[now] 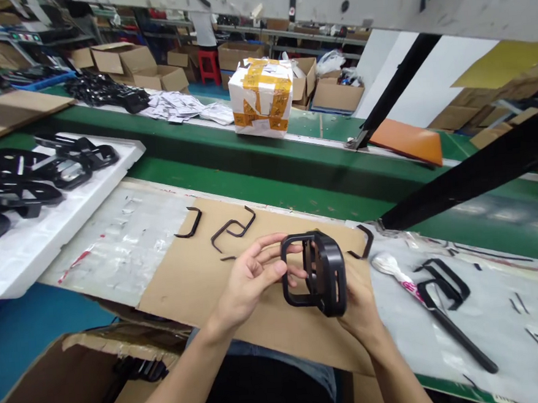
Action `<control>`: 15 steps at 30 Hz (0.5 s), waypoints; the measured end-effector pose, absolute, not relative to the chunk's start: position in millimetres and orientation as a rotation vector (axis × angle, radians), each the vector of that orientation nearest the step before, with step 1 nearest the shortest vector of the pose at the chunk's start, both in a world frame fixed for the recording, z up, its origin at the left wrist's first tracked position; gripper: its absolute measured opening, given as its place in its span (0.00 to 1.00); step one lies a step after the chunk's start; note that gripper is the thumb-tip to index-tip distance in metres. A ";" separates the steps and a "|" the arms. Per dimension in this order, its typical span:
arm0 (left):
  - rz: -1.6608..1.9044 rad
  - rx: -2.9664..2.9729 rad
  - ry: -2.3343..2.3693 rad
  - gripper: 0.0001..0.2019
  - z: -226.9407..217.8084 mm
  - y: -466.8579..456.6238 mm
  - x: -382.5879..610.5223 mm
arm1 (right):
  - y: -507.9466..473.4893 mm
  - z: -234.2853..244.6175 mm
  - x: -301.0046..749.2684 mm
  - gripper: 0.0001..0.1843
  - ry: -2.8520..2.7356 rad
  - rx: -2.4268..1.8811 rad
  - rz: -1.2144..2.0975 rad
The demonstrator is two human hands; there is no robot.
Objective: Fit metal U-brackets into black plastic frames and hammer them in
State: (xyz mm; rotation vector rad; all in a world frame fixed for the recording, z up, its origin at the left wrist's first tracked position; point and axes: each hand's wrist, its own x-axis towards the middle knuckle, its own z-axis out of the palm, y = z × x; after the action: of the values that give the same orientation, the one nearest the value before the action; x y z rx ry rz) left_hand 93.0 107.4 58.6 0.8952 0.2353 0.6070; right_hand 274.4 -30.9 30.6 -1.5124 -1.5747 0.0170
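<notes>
I had the black moulded plastic frame held above a cardboard sheet, resting in my right hand, whose fingers were mostly hidden behind it. My left hand was beside it, its fingers spread wide and reaching against the frame's open side. Thin black plastic strips lay on the cardboard, and a white foam tray of black parts sat to the left.

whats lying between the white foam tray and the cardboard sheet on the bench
In the head view, a crumpled clear plastic sheet with a red streak lies between the white foam tray and the cardboard sheet.
</notes>
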 end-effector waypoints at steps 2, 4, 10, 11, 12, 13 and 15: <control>0.598 0.897 0.246 0.18 57.3 110.8 86.2 | -28.4 32.9 283.1 0.18 -1.599 -1.525 -0.028; 0.606 0.909 0.274 0.18 55.6 115.1 74.1 | -27.2 33.7 299.6 0.16 -1.610 -1.561 -0.034; 0.630 0.833 0.358 0.15 33.9 132.0 -14.7 | -22.6 25.1 372.2 0.07 -1.642 -1.696 -0.028; 0.600 0.821 0.363 0.16 26.9 133.6 -37.3 | -20.3 20.7 381.6 0.08 -1.626 -1.754 -0.018; 0.559 0.821 0.386 0.18 19.5 134.3 -60.9 | -17.5 14.9 389.3 0.07 -1.625 -1.831 0.046; 0.502 0.836 0.433 0.20 12.1 133.9 -84.6 | -14.5 7.3 395.6 0.07 -1.616 -1.867 0.080; 0.389 0.916 0.617 0.24 -2.2 131.4 -127.7 | -8.2 -13.2 404.9 0.07 -1.616 -1.859 0.155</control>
State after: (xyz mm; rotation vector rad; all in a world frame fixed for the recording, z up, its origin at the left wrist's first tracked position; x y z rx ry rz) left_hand -127.7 131.4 -2.2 0.9157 0.6172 0.3895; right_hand 404.9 -8.2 -13.2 -1.8590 -1.6159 0.1553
